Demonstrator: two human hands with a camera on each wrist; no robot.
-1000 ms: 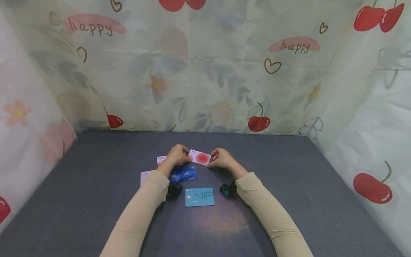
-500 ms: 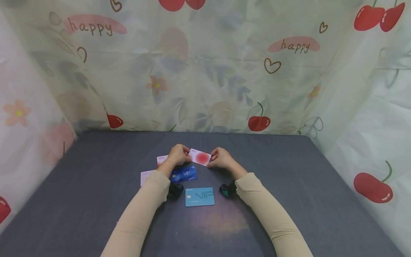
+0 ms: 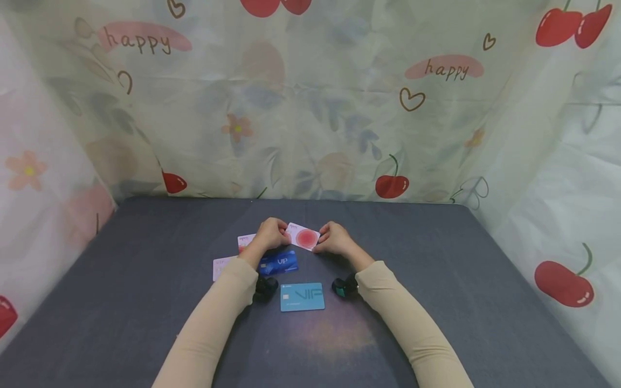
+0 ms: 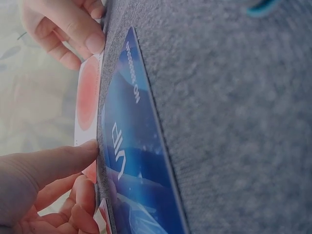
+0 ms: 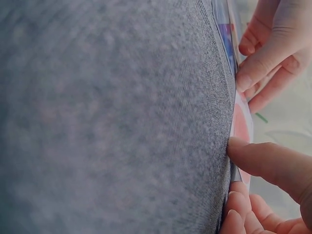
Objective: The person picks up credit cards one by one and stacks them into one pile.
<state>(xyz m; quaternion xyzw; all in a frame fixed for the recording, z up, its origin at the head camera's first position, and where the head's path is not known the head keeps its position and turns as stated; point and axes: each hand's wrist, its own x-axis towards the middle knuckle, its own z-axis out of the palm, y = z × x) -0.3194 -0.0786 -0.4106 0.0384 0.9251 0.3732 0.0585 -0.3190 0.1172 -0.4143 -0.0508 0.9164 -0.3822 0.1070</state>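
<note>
A pink-and-white card with a red circle (image 3: 306, 238) is held between the two hands, its face toward the head camera. My left hand (image 3: 270, 233) pinches its left end between thumb and fingers. At the opposite end, my right hand (image 3: 336, 238) pinches the right edge; in the right wrist view its thumb (image 5: 265, 158) lies on the card's face. Just below the left hand lies a dark blue VIP card (image 3: 278, 263), which fills the middle of the left wrist view (image 4: 131, 146). Behind the left wrist, a second pink card (image 3: 245, 242) is partly hidden.
A light blue VIP card (image 3: 302, 297) lies nearer the body, between the forearms. One pale pink card (image 3: 223, 266) is partly covered by the left sleeve. Black wrist cameras (image 3: 266, 288) sit under both wrists. Dark grey cloth (image 3: 412, 242) covers the table, with a printed curtain behind.
The held card has risen very slightly at its upper edge. Both hands keep their grip and stay almost in place; the other cards have not moved.
</note>
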